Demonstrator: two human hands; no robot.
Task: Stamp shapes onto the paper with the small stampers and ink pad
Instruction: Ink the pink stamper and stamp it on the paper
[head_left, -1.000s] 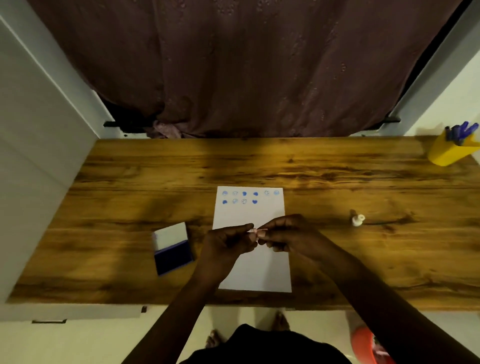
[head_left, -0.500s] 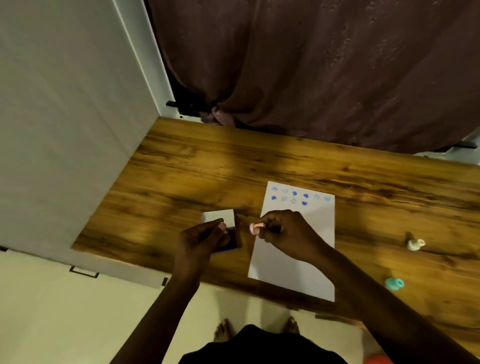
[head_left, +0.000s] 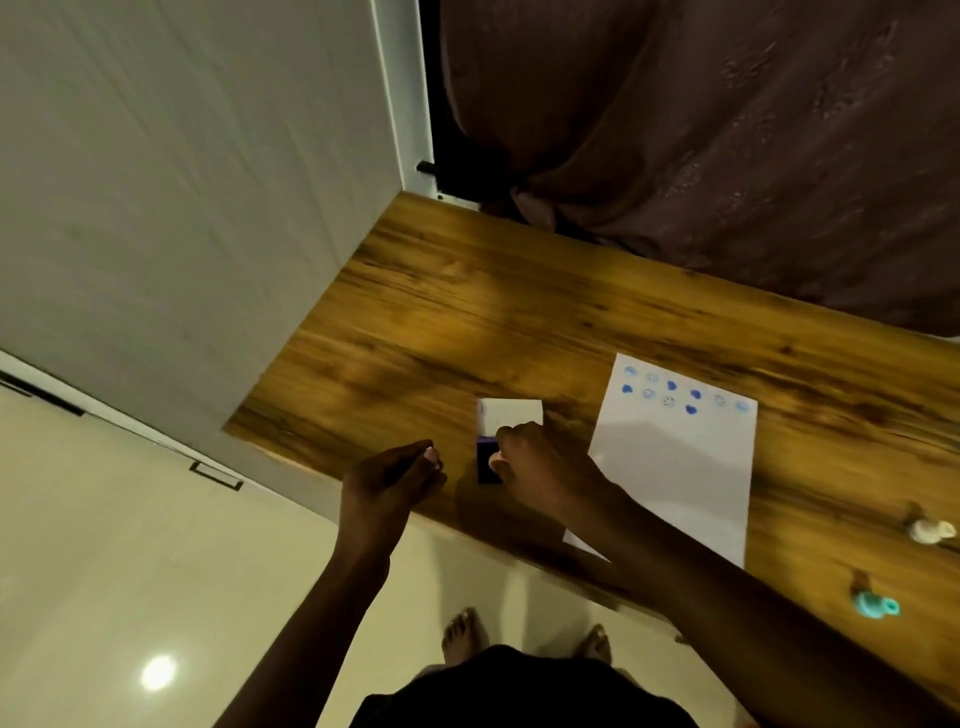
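Ink pad: open, white lid flipped back toward the top of the frame, dark blue pad at centre frame, partly hidden under the right hand.
Left hand: left of centre, just beside the pad, not touching it; fingers curled, seemingly pinching something tiny, which I cannot make out.
Right hand: over the pad, fingers closed around a small stamper, its pinkish end barely showing.
Paper: right of centre, two short rows of blue prints along its upper edge, some dark, some faint.
Spare stampers: white one and teal one at the right edge.
Risk: the unheld pad may slide under pressure; light inking would likely give another faint print.
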